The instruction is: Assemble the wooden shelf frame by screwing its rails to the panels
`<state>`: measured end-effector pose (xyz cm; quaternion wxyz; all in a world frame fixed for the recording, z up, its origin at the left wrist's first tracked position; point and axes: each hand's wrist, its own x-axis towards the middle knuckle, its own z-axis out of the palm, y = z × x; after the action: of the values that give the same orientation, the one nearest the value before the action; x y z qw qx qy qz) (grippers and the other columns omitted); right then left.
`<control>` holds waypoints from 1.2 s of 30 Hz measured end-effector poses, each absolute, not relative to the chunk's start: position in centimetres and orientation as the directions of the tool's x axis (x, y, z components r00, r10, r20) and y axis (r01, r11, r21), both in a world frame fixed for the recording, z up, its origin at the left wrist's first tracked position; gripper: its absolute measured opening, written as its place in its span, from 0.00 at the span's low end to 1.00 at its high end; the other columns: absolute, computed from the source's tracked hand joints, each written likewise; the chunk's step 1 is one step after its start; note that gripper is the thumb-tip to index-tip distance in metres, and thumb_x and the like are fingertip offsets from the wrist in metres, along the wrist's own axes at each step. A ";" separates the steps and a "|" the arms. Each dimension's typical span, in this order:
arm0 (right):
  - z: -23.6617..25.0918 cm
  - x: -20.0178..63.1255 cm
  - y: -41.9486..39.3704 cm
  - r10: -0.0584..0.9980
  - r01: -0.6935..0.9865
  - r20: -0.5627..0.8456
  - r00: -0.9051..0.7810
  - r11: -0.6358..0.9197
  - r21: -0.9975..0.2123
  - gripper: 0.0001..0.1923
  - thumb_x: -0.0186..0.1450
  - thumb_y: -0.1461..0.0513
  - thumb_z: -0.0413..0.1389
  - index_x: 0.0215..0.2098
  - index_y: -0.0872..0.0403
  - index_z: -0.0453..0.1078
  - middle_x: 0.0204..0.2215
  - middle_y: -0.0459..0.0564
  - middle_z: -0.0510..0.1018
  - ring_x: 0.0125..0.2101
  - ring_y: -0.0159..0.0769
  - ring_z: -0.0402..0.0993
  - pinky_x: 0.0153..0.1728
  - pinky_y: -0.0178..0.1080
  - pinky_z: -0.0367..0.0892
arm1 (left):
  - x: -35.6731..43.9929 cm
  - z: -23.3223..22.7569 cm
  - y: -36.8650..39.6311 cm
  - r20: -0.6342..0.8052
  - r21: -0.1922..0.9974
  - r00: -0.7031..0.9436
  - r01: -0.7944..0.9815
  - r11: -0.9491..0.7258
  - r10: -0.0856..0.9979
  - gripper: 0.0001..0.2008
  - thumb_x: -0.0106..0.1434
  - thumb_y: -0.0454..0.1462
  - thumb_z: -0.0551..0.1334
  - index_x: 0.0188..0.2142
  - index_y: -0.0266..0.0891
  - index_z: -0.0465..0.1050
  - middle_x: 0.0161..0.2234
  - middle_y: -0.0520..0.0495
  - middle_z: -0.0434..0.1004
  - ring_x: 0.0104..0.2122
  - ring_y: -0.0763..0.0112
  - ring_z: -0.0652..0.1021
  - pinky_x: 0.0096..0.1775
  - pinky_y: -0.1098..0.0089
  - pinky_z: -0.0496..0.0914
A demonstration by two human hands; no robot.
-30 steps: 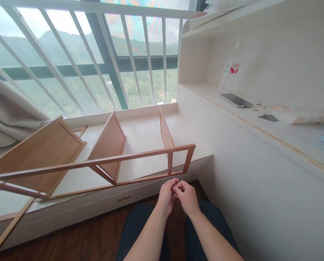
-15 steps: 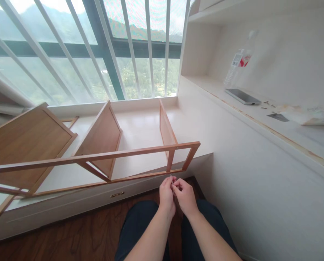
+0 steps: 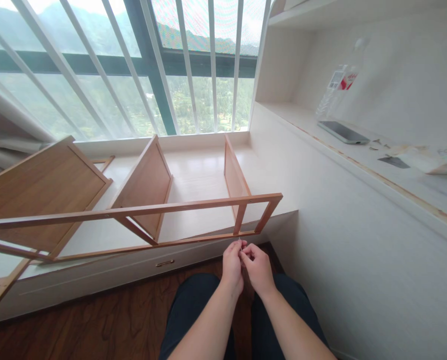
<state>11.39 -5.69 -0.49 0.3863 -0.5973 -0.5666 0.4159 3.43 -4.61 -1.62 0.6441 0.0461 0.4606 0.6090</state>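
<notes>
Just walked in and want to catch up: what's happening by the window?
A seated person holds both hands together, the left hand and right hand pinching something tiny, too small to identify. Just beyond them a half-built wooden frame lies on the white window ledge. A phone and bottle sit on the side shelf.

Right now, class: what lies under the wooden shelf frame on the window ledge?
Under the wooden shelf frame shows the pale window ledge, bare between three upright panels. The ledge behind the leftmost panel is hidden.
</notes>
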 end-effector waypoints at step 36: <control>-1.1 10.7 -4.8 0.992 0.236 -0.119 0.047 -0.127 -0.963 0.14 0.62 0.52 0.58 0.25 0.52 0.66 0.17 0.44 0.72 0.16 0.33 0.66 0.19 0.34 0.61 | 2.8 -0.8 -3.8 -0.582 0.605 -0.080 -0.707 0.365 0.809 0.18 0.53 0.45 0.72 0.34 0.33 0.76 0.20 0.50 0.72 0.16 0.78 0.67 0.17 0.77 0.53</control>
<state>10.69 -4.85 -1.11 0.4122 -0.5947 -0.5163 0.4582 2.76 -3.80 -0.82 0.6759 0.0537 0.4751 0.5608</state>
